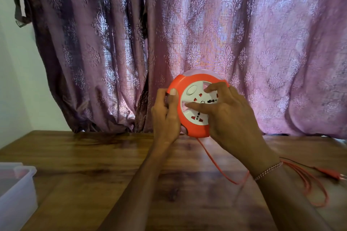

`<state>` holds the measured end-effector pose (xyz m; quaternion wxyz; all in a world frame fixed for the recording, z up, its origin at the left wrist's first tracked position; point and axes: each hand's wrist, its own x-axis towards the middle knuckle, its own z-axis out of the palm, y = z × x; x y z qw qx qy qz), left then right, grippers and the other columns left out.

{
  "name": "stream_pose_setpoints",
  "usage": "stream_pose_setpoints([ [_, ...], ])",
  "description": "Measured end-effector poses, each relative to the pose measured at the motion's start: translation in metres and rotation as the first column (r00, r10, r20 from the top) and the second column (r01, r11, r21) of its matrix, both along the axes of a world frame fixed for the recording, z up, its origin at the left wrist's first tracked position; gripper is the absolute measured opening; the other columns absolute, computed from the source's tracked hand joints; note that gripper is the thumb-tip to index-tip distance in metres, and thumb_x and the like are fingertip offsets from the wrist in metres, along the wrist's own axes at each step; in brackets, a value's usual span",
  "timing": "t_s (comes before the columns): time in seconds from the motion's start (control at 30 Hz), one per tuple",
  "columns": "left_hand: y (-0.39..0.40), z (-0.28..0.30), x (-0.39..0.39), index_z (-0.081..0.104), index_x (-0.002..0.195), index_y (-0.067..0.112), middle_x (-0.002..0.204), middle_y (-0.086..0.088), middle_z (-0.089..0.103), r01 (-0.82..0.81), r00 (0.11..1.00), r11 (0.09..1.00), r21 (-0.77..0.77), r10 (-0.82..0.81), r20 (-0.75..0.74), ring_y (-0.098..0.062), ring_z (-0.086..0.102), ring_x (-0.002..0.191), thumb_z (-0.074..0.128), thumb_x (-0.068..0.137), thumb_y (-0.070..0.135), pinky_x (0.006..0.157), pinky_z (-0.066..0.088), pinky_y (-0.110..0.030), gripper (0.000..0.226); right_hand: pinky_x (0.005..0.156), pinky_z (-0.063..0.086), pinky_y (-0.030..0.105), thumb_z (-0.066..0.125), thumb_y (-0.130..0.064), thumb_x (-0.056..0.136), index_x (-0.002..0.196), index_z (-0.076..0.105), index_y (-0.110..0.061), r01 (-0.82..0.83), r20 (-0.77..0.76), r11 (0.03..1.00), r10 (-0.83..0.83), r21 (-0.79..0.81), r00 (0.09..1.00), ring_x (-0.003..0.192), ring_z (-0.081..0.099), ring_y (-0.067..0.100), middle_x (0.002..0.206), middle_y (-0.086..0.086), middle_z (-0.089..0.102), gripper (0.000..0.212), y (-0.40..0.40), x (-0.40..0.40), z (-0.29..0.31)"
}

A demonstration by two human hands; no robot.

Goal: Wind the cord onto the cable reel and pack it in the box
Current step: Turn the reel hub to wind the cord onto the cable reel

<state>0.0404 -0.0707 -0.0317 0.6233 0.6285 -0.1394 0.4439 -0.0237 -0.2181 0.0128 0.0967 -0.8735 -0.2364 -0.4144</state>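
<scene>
I hold a round orange cable reel (197, 129) with a white socket face upright above the table's far side. My left hand (166, 116) grips its left rim, thumb on the orange edge. My right hand (225, 112) lies over the white socket face, fingers spread across it. An orange cord (216, 163) hangs from the reel's bottom, passes under my right wrist and loops on the table at the right, ending in an orange plug (332, 173). The translucent plastic box (16, 189) stands at the left front edge.
A wooden table (93, 165) fills the lower view. A purple patterned curtain (187, 33) hangs right behind it, and a pale wall shows at the left.
</scene>
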Motion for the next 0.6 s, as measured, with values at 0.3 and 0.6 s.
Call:
stream_pose_setpoints([
  [0.3,-0.003,0.002,-0.006,0.055,0.088,0.007,0.073,-0.013,0.061,0.000,1.000,1.000,-0.011,0.000,0.001,-0.007,0.050,0.061,0.048,0.102,0.036,0.059,0.043,-0.037,0.034,0.062,0.052,0.035,0.054,-0.073,0.076,0.132,0.051,-0.050,0.234,0.035,0.953,-0.245,0.193,0.969,0.081,0.066,0.029,0.087,-0.001,0.071,0.061,0.002,0.011,-0.010],
  [0.6,-0.002,0.005,-0.008,0.050,0.091,-0.005,0.079,-0.031,0.057,0.050,0.999,0.997,-0.065,-0.050,-0.002,-0.017,0.048,0.067,0.045,0.102,0.038,0.063,0.044,-0.051,0.044,0.071,0.053,0.043,0.049,-0.016,0.085,0.105,0.076,-0.026,-0.075,0.050,0.990,0.069,0.123,0.996,0.106,0.052,0.029,0.119,0.004,0.063,0.034,-0.010,0.010,0.000],
])
